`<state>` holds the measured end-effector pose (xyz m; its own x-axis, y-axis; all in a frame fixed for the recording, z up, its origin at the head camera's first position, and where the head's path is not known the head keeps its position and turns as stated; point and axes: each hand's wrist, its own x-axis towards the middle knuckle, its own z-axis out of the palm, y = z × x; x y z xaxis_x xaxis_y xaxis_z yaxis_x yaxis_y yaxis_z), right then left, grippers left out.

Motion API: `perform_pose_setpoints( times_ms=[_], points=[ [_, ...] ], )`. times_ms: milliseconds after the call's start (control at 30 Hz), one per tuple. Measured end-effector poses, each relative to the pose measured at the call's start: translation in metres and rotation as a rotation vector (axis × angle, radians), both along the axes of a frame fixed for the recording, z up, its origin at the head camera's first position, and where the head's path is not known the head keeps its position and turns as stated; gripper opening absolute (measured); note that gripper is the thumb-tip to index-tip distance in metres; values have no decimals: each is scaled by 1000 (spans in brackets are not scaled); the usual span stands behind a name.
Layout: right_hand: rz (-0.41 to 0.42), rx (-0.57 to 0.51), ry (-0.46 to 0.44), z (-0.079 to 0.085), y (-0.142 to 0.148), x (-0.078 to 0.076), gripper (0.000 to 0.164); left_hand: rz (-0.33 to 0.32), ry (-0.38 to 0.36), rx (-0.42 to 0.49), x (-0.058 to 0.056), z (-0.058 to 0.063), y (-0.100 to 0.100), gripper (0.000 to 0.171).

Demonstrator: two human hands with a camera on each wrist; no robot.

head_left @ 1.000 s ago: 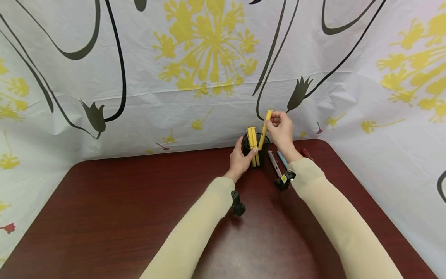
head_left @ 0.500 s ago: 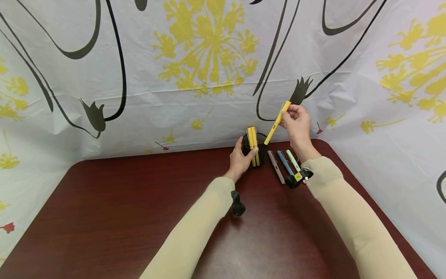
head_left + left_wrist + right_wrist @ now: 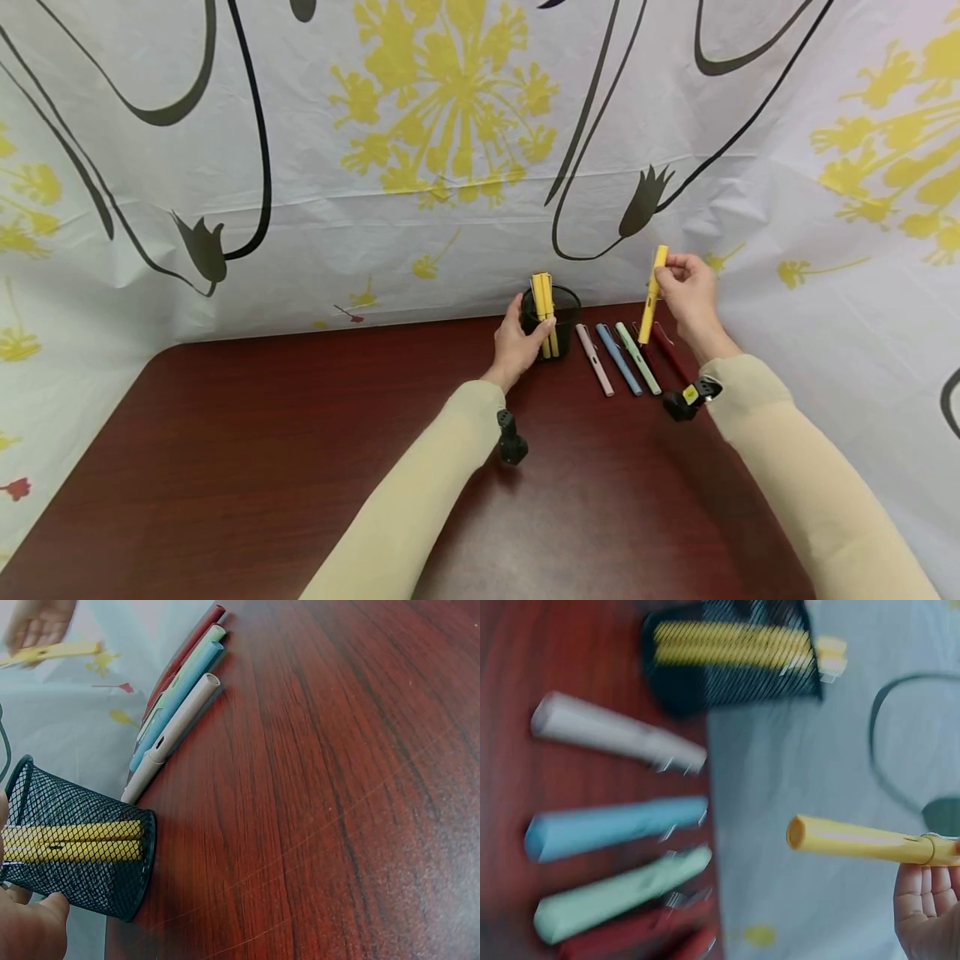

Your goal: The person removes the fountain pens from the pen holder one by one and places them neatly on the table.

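Observation:
My left hand [image 3: 516,346] grips the side of a black mesh pen cup [image 3: 75,799], which stands upright at the table's back edge. Two yellow pens [image 3: 542,292] lean inside it, seen through the mesh in the left wrist view. Away to the right, my right hand [image 3: 692,296] pinches another yellow pen [image 3: 862,838] between thumb and fingers. That pen is held nearly upright in the air, its lower end in front of the red pens in the head view.
Right of the cup lie a greyish-pink pen [image 3: 596,362], a blue pen [image 3: 621,362], a pale green pen [image 3: 640,360] and dark red pens [image 3: 672,350], side by side on the brown table [image 3: 262,450]. A patterned white sheet [image 3: 300,250] hangs behind.
My right hand has carried the yellow pen from beside the cup up and rightward, then lower, past the other pens. The left hand and cup have stayed still.

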<state>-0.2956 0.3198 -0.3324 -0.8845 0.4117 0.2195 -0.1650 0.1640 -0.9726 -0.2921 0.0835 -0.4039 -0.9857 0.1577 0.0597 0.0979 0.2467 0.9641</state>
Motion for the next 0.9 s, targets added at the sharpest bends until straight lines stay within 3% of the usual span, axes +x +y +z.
perform_pose_setpoints(
  times_ms=[67, 133, 267, 733, 900],
  points=[
    [-38, 119, -61, -7, 12, 1, 9, 1, -2, -1, 0, 0, -1, 72],
    [-74, 234, -123, -13, 22, 2, 16, 3, -2, -1, 0, -1, -1, 72],
    [-97, 354, -200, -23, 36, 4, 33, 4, -5, 0, 1, 0, -1, 72],
    [-68, 696, -198, -48, 70, 8, 27, 8, 7, -11, 0, 1, 1, 71],
    [-28, 758, -246, -57, 76, 9, 26, 7, 4, -7, 0, 0, 0, 71]
  ],
)
